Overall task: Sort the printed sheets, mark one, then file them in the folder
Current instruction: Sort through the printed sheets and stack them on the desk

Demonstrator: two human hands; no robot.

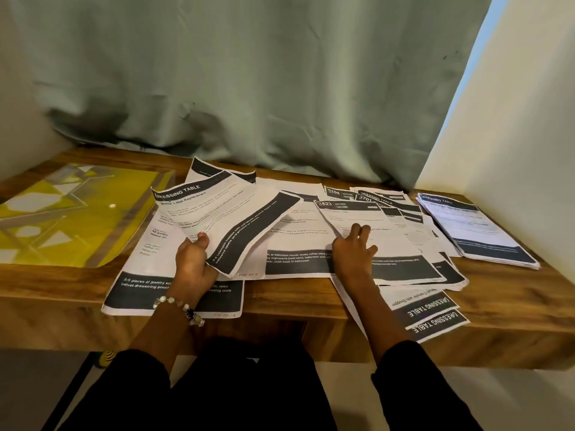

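Printed sheets [298, 241] lie scattered across a wooden tabletop [280, 298] as the left hand [193, 262] grips a lifted sheet [228, 219], the right hand [354, 247] presses spread fingers [362, 230] on another, a yellow folder [71, 213] far left.

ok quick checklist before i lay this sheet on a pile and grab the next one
1. Sheets gripped by left hand: ok, bent "Dressing Table" sheets held off the table.
2. Right hand free: ok, flat on the "1623" sheet.
3. Neat stack far right squared: ok.
4. Loose sheets on the table: not ok, two "Dressing Table" sheets overhang the front edge.
5. Yellow folder reachable: ok, shut.
6. Pen: cannot tell.
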